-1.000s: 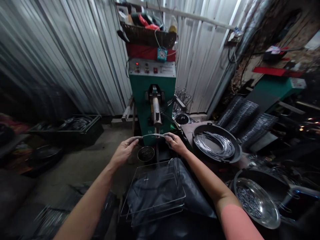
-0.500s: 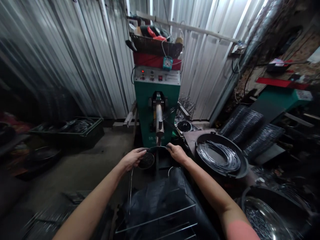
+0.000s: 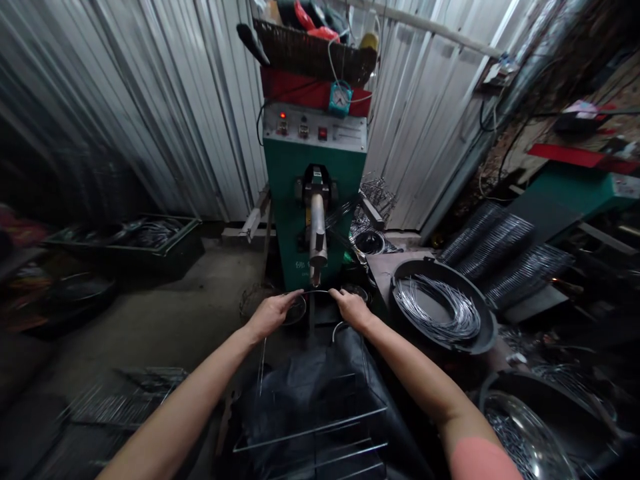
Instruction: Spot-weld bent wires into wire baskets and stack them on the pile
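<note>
Well, the left hand (image 3: 270, 315) and right hand (image 3: 353, 310) are closed on a wire frame (image 3: 317, 291), just below a green machine (image 3: 313, 193). A metal bowl (image 3: 295, 312) sits under the left.

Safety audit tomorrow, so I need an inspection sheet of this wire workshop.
surface: concrete floor; black plastic sheet beneath the frame.
job's things: wire frame, raised by its top wire.
clutter: stacked wire racks, black pan of coiled wire, steel bowl of short wire pieces.
grippers: left hand and right hand both on the top wire.
cables: black cable beside the machine's panel; wires along the right wall.
surroundings: corrugated metal walls, green machine.
</note>
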`<action>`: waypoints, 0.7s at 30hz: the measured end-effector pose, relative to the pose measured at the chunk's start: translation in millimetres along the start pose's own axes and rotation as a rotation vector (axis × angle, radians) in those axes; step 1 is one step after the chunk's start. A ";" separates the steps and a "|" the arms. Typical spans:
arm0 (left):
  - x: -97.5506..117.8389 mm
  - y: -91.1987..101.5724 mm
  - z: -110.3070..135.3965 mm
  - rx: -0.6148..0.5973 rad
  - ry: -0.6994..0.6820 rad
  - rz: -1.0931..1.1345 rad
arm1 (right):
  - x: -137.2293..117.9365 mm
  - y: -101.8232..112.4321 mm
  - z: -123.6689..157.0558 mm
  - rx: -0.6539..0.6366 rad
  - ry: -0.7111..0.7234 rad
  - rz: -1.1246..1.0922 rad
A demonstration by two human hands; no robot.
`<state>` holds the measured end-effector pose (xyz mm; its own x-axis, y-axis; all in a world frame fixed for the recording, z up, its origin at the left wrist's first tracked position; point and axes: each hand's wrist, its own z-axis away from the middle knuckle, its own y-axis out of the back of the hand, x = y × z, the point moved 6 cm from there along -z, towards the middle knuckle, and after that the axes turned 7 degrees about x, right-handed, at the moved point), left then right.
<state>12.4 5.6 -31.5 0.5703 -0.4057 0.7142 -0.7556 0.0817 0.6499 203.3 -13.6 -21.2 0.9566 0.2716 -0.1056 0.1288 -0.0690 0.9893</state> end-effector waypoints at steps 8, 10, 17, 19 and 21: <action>-5.0 -2.3 -17.8 -0.050 0.050 -0.024 | 9.8 1.9 -17.7 0.028 0.013 -0.220; -3.5 -1.6 -20.0 -0.059 0.055 -0.047 | 12.8 1.4 -19.8 0.037 0.006 -0.257; -3.4 1.1 -21.9 -0.033 0.090 -0.006 | 15.2 -2.6 -23.1 0.056 -0.013 -0.323; -4.9 0.7 -22.4 -0.025 0.092 0.002 | 15.7 -3.2 -24.0 0.056 -0.028 -0.337; -6.0 -0.2 -22.6 -0.024 0.094 0.012 | 16.1 -3.0 -24.3 0.059 -0.031 -0.339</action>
<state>16.4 28.5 -30.0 0.5894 -0.3176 0.7428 -0.7557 0.1081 0.6459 212.0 14.3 -23.4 0.8644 0.2592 -0.4308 0.4543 -0.0356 0.8901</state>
